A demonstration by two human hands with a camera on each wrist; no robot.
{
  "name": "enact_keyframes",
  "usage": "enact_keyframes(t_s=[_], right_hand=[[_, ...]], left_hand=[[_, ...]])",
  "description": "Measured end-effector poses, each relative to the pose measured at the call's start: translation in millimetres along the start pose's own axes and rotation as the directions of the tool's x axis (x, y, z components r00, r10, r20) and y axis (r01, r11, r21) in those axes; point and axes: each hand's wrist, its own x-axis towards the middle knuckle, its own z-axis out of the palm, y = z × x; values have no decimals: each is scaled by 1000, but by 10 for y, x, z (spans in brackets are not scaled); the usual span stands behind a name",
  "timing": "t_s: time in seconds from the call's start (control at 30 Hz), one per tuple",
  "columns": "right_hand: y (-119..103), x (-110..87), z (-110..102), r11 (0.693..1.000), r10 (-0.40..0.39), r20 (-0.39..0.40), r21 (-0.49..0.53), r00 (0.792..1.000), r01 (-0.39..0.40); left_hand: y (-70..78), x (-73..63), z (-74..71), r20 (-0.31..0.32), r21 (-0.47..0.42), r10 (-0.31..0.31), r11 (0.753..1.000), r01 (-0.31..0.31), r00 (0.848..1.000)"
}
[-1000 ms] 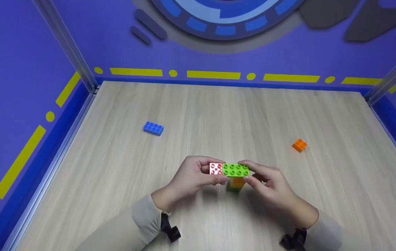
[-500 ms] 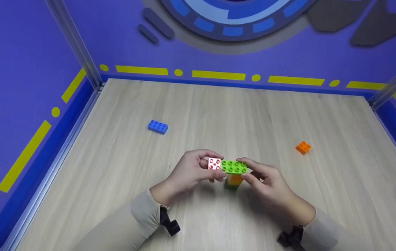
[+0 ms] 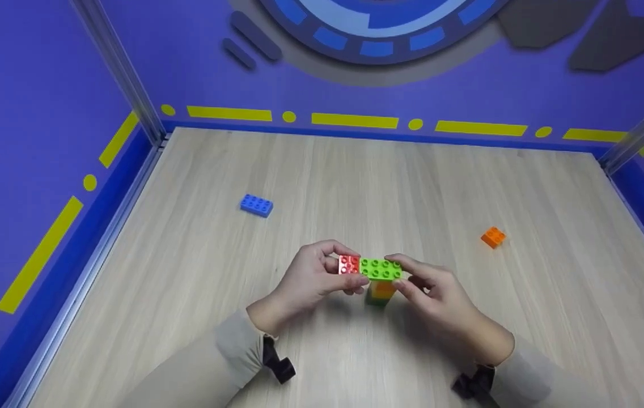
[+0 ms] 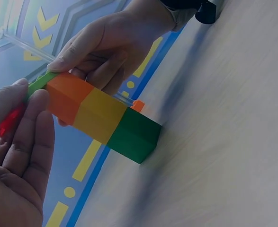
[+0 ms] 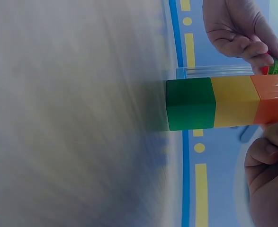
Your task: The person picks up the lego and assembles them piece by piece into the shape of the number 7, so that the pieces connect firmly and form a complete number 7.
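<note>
A stack of toy building bricks stands between my hands: dark green (image 4: 135, 135) at the bottom, yellow (image 4: 101, 115) in the middle, orange (image 4: 68, 98) above. Across its top lies a light green eight-stud brick (image 3: 380, 269), looking thin from the side in the left wrist view. A red brick (image 3: 348, 264) sits right against its left end. With thumb and fingers, my left hand (image 3: 316, 277) pinches the red brick where it meets the light green one. At the opposite end, my right hand (image 3: 441, 292) pinches the light green brick, fingers close beside the orange brick.
On the wood-grain table (image 3: 378, 187), a blue eight-stud brick (image 3: 257, 205) lies at the back left. A small orange brick (image 3: 493, 237) is off to the right. Blue walls (image 3: 356, 96) with yellow markings border the table at the back and sides.
The head view has shifted slightly. Both hands keep their grip, almost still, and the glare on the red brick's top has faded.
</note>
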Motion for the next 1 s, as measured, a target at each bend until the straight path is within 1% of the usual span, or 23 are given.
enact_keyframes(t_s=[0.1,0.23,0.53,0.77,1.0], right_hand=[[-1,0,-8,1000,-5,-8,-6,1000,5],[0,-3,-11,1000,-7,-12,-13,1000,7],[-9,-5,-1,1000,12,-5,1,1000,-12],[-9,-1,7,999,19,-9,43,1000,-18],[12,1,8,997,30,-2,72,1000,-30]], left_hand=[[-5,-5,15,0,-22,-6,1000,6,1000],[6,-14,21,5,-22,-13,1000,14,1000],[37,-27,-38,39,-17,-51,999,52,998],[24,-18,-35,26,-9,-39,999,39,999],[26,-26,-49,7,52,-5,999,4,1000]])
